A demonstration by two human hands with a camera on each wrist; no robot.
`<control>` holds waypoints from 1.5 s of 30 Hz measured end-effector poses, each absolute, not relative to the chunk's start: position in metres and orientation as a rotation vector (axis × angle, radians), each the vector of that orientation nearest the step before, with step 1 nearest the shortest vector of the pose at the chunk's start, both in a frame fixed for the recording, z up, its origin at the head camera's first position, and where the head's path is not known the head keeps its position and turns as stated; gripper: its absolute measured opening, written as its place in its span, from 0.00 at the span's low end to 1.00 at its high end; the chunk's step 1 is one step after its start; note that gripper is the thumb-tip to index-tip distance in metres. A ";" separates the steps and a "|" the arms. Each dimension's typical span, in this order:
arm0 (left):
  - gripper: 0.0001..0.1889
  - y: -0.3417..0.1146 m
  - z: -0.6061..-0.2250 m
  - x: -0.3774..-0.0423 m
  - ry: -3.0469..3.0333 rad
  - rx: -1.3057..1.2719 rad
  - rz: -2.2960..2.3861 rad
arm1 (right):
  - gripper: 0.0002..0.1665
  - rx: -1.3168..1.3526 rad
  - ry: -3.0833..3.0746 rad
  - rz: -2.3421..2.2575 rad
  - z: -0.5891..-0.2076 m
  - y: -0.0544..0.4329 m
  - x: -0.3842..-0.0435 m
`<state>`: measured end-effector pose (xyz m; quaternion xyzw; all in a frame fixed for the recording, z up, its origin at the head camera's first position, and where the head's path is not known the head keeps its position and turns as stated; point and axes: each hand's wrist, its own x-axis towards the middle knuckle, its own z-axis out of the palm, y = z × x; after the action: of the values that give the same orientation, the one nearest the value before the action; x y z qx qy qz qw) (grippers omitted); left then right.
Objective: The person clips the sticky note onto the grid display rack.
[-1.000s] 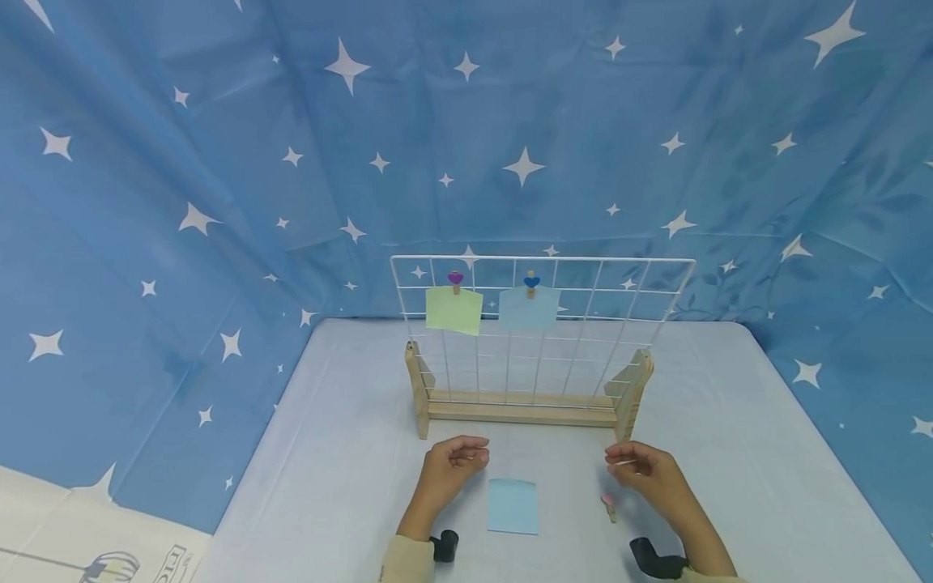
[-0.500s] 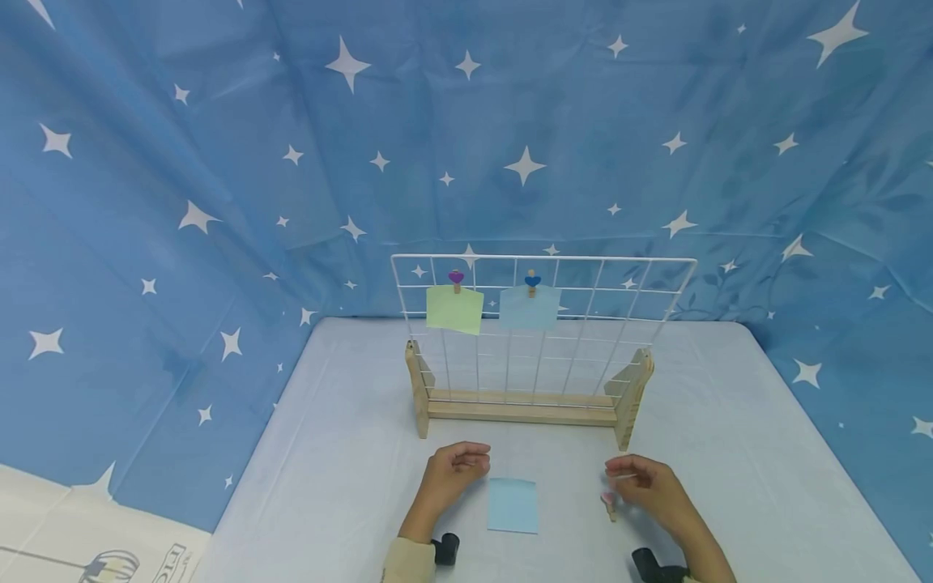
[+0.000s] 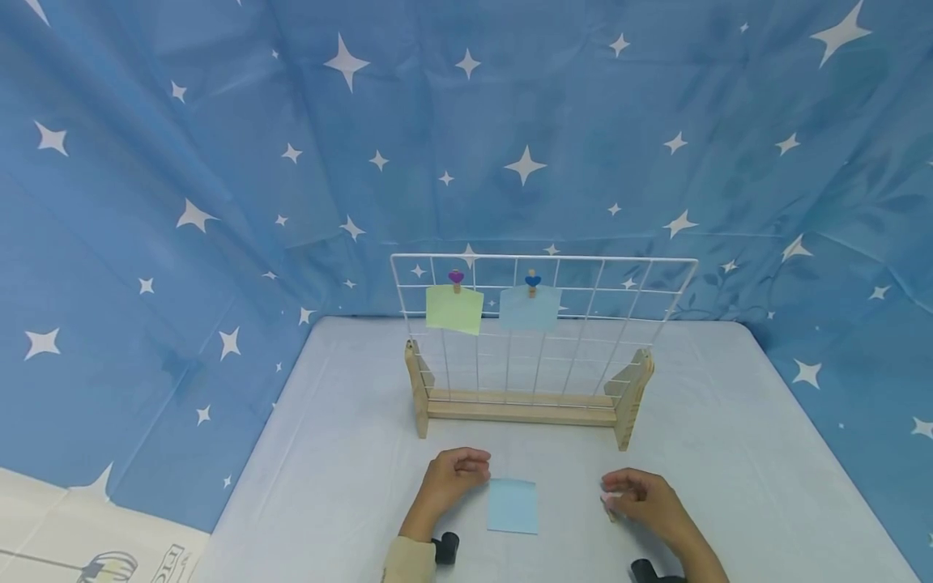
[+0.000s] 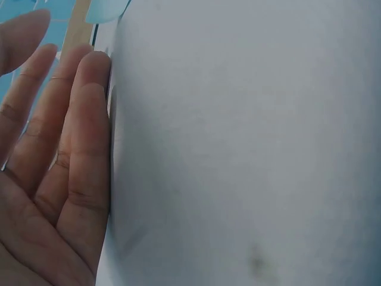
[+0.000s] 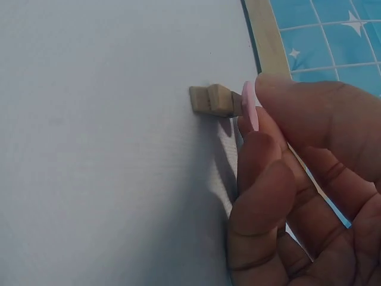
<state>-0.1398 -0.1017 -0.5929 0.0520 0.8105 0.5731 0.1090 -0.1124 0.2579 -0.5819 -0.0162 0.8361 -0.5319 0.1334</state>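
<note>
A small wooden clothespin (image 5: 217, 99) with a pink heart lies on the white tabletop. In the right wrist view, my right hand's (image 3: 645, 502) thumb tip is right at the heart's edge, other fingers loosely curved below it. From the head view, a gap shows between that thumb and the fingers. My left hand (image 3: 455, 478) rests its edge by the table, fingers relaxed and holding nothing, just left of a pad of light-blue sticky notes (image 3: 513, 506). In the left wrist view, its palm (image 4: 36, 232) faces the camera.
Behind the hands stands a white wire grid rack (image 3: 576, 356) on a wooden base (image 3: 521, 411). A purple-heart clothespin (image 3: 456, 279) holds a green note (image 3: 453, 309) on it, and a blue-heart clothespin (image 3: 533, 282) a blue note (image 3: 519, 310). Blue star-patterned cloth (image 3: 466, 121) hangs around.
My right hand has come down toward the near side, onto the pink-heart clothespin. The left hand has lowered slightly beside the blue sticky notes. The rack and its notes stay put.
</note>
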 end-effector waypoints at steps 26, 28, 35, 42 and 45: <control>0.06 -0.088 -0.590 -0.137 2.603 0.129 1.410 | 0.18 -0.033 2.439 -1.594 -0.589 0.261 -0.107; 0.05 -0.089 -0.589 -0.137 2.596 0.133 1.413 | 0.17 -0.030 2.437 -1.618 -0.588 0.261 -0.106; 0.04 -0.096 -0.583 -0.140 2.566 0.126 1.463 | 0.22 0.041 2.331 -1.720 -0.587 0.266 -0.105; 0.05 -0.105 -0.581 -0.145 2.493 0.108 1.580 | 0.22 0.128 2.351 -1.716 -0.584 0.264 -0.106; 0.05 -0.106 -0.580 -0.146 2.423 0.112 1.657 | 0.22 0.175 2.405 -1.696 -0.580 0.263 -0.107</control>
<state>-0.1459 -0.1063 -0.5796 0.0379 0.8206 0.5611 0.1019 -0.1075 0.2625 -0.5803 0.0591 0.8119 -0.5727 0.0964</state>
